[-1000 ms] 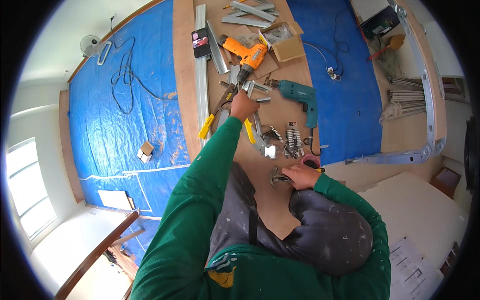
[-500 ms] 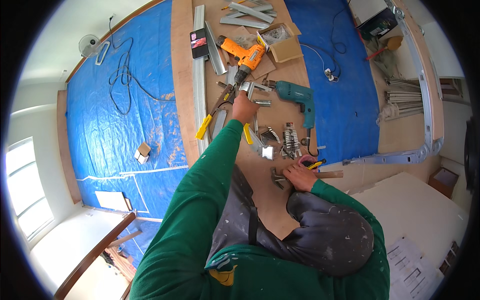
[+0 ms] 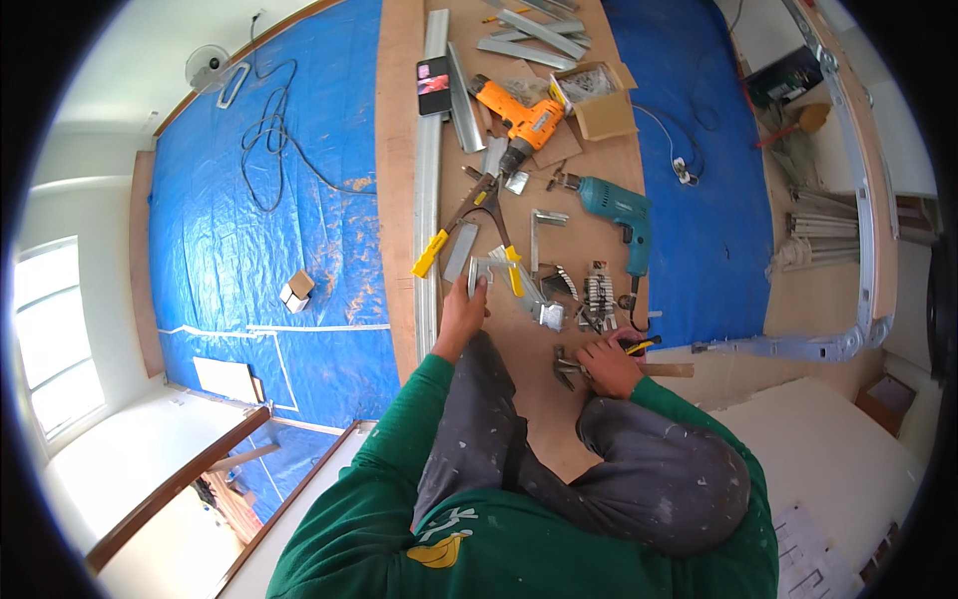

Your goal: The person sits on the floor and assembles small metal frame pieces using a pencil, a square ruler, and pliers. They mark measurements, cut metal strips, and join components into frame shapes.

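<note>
My left hand is closed on a small bent piece of silver metal, near the yellow-ended handles of the metal snips. My right hand is wrapped round a hammer; its metal head shows on one side of the fingers and its wooden handle on the other. Beyond my hands, an orange cordless drill and a green corded drill lie on the board. Between them and my knees are an L-shaped metal strip and rows of fasteners.
A phone rests on a long metal channel. An open cardboard box and cut metal strips lie farther off. A yellow cutter knife sits beside my right hand. Blue sheeting flanks the board; a ladder stands right.
My left hand has drawn back toward my knees with the small bent metal piece, away from the drill tips. My right hand stays on the hammer. The whole view has shifted slightly.
</note>
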A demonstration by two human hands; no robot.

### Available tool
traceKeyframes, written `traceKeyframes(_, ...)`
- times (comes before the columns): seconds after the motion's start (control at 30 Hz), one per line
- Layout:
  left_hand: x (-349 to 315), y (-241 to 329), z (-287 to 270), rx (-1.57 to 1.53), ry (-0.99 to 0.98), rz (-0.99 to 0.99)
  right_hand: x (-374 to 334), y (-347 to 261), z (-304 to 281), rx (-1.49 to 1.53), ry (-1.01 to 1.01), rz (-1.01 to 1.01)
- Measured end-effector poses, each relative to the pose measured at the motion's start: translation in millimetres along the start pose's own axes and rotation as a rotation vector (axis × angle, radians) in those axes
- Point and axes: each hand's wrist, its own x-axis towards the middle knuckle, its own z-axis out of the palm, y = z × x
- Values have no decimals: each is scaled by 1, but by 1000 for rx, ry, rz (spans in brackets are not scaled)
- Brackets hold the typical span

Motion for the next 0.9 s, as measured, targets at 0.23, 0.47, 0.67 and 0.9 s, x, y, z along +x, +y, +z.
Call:
traceKeyframes(0.23, 11, 5, -7, -202, -133, -190, 1, -2, -1, -14, -46, 21)
traceKeyframes(0.47, 32, -30, 22, 102, 19, 10, 1, -3, -2, 42, -5, 31)
traceKeyframes(0.67, 32, -37, 44, 244, 138, -54, 0, -4, -3, 11, 23, 8)
traceKeyframes(0.9, 22, -18, 45, 294, 155, -95, 0, -6, -5, 44, 28, 29)
